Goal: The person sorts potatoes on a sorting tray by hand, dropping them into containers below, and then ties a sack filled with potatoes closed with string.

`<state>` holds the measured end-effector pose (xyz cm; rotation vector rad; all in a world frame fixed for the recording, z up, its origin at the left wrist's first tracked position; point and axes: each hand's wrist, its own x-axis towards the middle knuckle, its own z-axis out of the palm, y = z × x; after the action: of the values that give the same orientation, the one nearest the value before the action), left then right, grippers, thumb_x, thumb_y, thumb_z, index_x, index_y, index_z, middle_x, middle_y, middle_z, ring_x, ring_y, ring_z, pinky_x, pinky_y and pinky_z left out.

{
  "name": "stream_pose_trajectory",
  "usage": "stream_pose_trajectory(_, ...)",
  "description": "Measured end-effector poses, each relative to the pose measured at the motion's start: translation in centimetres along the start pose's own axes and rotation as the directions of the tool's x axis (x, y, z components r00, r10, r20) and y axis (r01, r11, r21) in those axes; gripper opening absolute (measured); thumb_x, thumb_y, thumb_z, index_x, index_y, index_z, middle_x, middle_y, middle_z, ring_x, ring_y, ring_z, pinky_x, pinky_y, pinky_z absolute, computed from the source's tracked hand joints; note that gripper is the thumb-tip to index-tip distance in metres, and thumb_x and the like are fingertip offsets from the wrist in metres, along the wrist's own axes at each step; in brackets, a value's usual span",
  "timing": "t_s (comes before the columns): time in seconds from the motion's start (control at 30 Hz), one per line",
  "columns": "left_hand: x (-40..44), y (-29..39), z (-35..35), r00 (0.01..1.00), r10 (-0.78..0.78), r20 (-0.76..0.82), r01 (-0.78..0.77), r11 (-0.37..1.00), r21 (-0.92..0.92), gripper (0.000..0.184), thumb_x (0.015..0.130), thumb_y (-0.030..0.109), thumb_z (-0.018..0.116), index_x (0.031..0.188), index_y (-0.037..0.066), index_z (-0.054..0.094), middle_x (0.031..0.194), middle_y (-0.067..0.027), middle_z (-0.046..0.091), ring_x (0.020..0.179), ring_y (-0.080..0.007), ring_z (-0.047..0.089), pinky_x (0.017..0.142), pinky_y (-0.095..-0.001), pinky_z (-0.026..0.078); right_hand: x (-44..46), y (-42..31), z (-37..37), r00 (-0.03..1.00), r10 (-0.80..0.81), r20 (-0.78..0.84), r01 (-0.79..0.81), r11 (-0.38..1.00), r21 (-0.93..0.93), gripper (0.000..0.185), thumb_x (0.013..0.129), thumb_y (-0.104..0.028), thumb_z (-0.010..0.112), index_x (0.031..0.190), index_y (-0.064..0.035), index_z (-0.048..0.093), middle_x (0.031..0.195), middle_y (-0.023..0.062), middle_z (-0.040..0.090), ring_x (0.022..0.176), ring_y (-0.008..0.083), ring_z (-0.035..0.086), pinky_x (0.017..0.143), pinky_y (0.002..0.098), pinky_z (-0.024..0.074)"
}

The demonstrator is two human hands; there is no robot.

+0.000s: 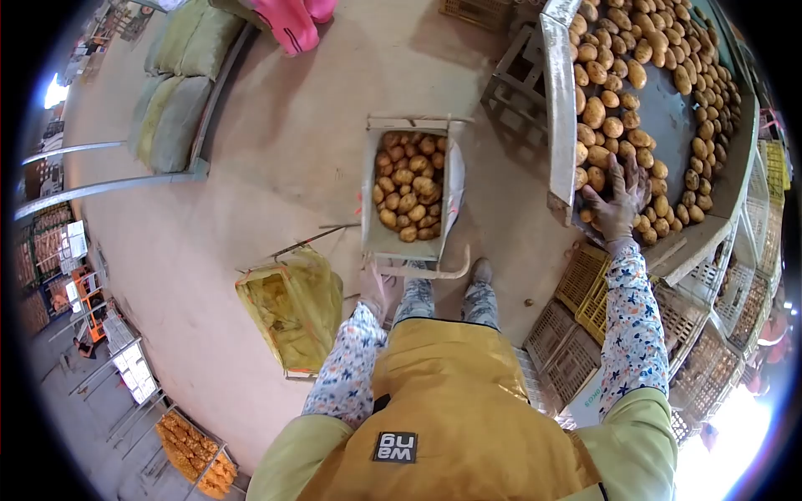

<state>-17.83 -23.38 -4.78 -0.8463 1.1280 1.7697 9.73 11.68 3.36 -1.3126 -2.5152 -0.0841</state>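
My right hand (618,203) rests on potatoes (612,127) at the near edge of the metal-sided sorting table (558,92). Its fingers are spread and grip no single potato. Low in front of me stands an open sack on a frame (456,179), well filled with potatoes (409,188). My left hand (380,288) is at the near left end of that frame, with its fingers closed around the bar (434,273). To its left, a yellow mesh sack (288,309) hangs open on another frame.
Plastic crates (576,363) are stacked below the table on my right. Full sacks (175,108) lie on a metal cart (205,171) at the far left. A loose potato (529,302) lies on the floor. Orange netted bags (196,451) stand at lower left.
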Motion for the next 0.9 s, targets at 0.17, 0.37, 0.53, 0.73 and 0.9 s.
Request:
stream_pose_trajectory(0.17, -3.1, 1.3, 14.4, 0.354, 0.412, 0.84, -0.545, -0.639, 0.543, 0.077, 0.067, 0.031, 0.076, 0.129, 0.001, 0.044, 0.128, -0.0182, 0.045, 0.123, -0.0356, 0.038, 0.104, -0.0483, 0.028, 0.0, -0.1, -0.2, 1.0, 0.014, -0.002, -0.014, 1.0, 0.015, 0.073, 0.067, -0.051, 0.072, 0.132, -0.0265, 0.051, 0.146, 0.0088, 0.035, 0.133, 0.0356, 0.028, 0.111, 0.0523, 0.0117)
stream_pose_trajectory(0.37, 10.9, -1.7, 30.7, 0.854, -0.002, 0.521, -0.245, -0.883, 0.399, 0.07, 0.079, 0.068, 0.043, 0.112, 0.01, 0.066, 0.116, -0.0122, 0.063, 0.115, -0.028, 0.053, 0.102, -0.0462, 0.028, -0.1, 0.5, 0.3, 0.999, 0.048, -0.002, -0.047, 0.997, 0.057, 0.074, 0.064, -0.054, 0.074, 0.13, -0.0294, 0.053, 0.146, 0.0096, 0.033, 0.133, 0.0404, 0.024, 0.11, 0.0548, 0.014)
stream_pose_trajectory(0.53, 10.9, -5.5, 24.7, 0.571, 0.019, 0.821, -0.349, -0.899, 0.263, 0.06, 0.08, 0.065, 0.046, 0.083, 0.011, 0.073, 0.082, -0.0088, 0.067, 0.084, -0.0274, 0.062, 0.083, -0.0414, 0.038, 0.2, 0.4, 0.1, 0.997, 0.069, -0.033, -0.067, 0.995, 0.077, 0.069, 0.067, -0.062, 0.067, 0.128, -0.0335, 0.054, 0.144, 0.0076, 0.037, 0.131, 0.0404, 0.027, 0.111, 0.0521, 0.0099)
stream_pose_trajectory(0.73, 3.3, -13.0, 16.4, 0.0, -0.154, 0.988, -0.65, -0.751, -0.117, 0.031, 0.073, 0.04, 0.059, 0.061, 0.013, 0.065, 0.07, -0.0054, 0.062, 0.092, -0.0262, 0.054, 0.095, -0.0478, 0.03, 0.3, 0.2, 0.0, 0.997, 0.078, 0.006, -0.078, 0.992, 0.101, 0.07, 0.068, -0.064, 0.065, 0.13, -0.033, 0.053, 0.146, 0.0084, 0.034, 0.133, 0.039, 0.024, 0.11, 0.0539, 0.0094)
stream_pose_trajectory(0.9, -2.3, -12.3, 14.3, 0.259, -0.477, 0.84, -0.801, -0.591, -0.089, 0.03, 0.073, 0.036, 0.058, 0.057, 0.011, 0.064, 0.07, -0.006, 0.061, 0.086, -0.024, 0.057, 0.098, -0.044, 0.032, 0.3, 0.3, 0.2, 0.997, 0.072, 0.0, -0.072, 0.993, 0.098, 0.071, 0.069, -0.066, 0.063, 0.131, -0.0327, 0.052, 0.146, 0.0094, 0.035, 0.133, 0.039, 0.026, 0.111, 0.0532, 0.0086)
